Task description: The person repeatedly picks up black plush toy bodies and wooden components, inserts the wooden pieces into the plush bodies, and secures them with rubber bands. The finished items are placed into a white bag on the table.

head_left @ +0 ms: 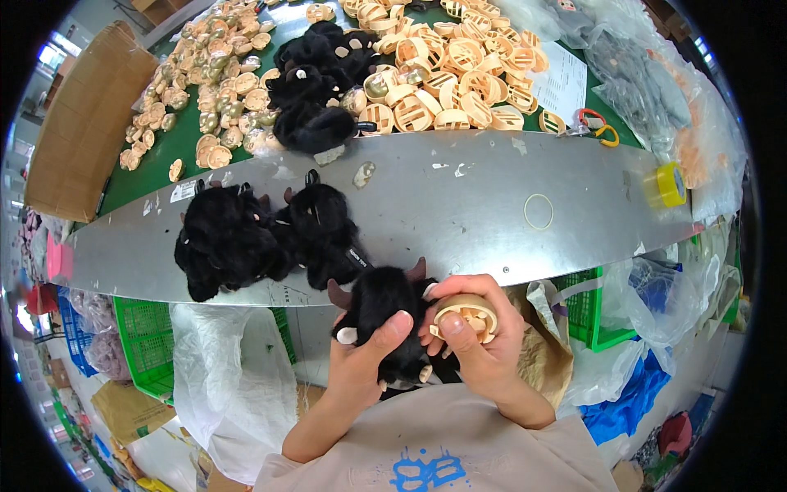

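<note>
My left hand [361, 373] is closed around a black plush bull [381, 299] with brown horns, held just off the table's near edge. In my right hand [496, 357] is a round beige plastic basket piece [474, 310], its hollow side up, with the thumb over its rim. The right fingertips reach against the plush's side. Beyond my left hand, more black plush bulls [234, 238] lie bunched on the metal table, and one plush [320, 230] with a loop on top lies beside them.
The metal-topped table [443, 221] carries a rubber band [539, 211] and yellow tape [670, 184]. Behind are a heap of beige basket pieces [459, 74], round beige-and-gold pieces [221, 90], several black plushes [316, 90] and orange-handled scissors [597, 127]. Green crates [143, 348] stand below.
</note>
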Motion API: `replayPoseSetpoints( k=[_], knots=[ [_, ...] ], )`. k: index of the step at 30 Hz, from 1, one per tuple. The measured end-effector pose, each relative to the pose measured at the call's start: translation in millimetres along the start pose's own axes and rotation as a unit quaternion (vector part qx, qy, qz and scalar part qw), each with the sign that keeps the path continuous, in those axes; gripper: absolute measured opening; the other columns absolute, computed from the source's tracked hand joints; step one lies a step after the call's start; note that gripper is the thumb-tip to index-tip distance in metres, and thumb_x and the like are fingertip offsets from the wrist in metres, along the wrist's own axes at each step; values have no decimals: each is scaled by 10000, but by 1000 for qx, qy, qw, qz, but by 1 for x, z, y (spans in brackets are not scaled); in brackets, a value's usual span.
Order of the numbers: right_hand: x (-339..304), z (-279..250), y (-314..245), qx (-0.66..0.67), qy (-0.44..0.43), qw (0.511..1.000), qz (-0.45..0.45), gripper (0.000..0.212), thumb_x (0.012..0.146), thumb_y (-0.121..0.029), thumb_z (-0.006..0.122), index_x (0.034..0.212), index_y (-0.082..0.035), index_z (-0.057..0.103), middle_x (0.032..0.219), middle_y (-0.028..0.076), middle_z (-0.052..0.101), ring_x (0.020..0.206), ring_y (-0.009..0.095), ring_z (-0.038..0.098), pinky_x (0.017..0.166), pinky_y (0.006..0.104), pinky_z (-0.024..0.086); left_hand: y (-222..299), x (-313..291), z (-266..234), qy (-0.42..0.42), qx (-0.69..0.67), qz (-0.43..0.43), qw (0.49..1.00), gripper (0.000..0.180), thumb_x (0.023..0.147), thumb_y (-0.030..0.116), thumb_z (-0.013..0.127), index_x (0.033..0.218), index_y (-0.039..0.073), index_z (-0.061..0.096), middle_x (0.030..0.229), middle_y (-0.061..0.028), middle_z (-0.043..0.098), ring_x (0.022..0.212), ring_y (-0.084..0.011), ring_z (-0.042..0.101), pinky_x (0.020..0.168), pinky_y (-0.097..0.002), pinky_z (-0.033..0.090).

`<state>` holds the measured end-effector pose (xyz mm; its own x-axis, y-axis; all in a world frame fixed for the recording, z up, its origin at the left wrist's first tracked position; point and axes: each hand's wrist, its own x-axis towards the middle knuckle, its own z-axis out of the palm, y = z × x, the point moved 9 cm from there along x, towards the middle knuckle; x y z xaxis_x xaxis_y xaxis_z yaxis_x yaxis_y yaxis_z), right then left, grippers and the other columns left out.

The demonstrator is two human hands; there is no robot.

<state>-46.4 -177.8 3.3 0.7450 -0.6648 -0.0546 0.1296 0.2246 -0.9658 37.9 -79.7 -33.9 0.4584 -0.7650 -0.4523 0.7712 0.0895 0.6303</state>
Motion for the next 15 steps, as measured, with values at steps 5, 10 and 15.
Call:
replayPoseSetpoints(
  k=[5,10,15],
  knots=[
    [-3,3,0,-14,-12,999,-39,212,963,-150,618,1098,5,563,858,59,660,702,70,609,602,197,490,7,-5,5,9,7,17,1000,419,915,142,678,1266,-47,548,1103,-116,654,885,-156,649,771,-292,537],
    [-3,5,-6,-84,-19,994,-68,201,955,-139,629,1088,-1,570,832,52,646,666,64,573,571,195,440,14,-6,-2,39,64,86,993,393,910,81,683,1255,-52,549,1162,-129,649,967,-167,646,847,-291,525],
    [-3,8,-12,-140,-20,985,-100,201,946,-126,638,1078,9,569,808,66,627,638,74,559,556,207,431,24,-10,2,46,94,173,979,321,890,40,707,1178,-48,596,1131,-104,662,968,-138,633,849,-260,506]
  ],
)
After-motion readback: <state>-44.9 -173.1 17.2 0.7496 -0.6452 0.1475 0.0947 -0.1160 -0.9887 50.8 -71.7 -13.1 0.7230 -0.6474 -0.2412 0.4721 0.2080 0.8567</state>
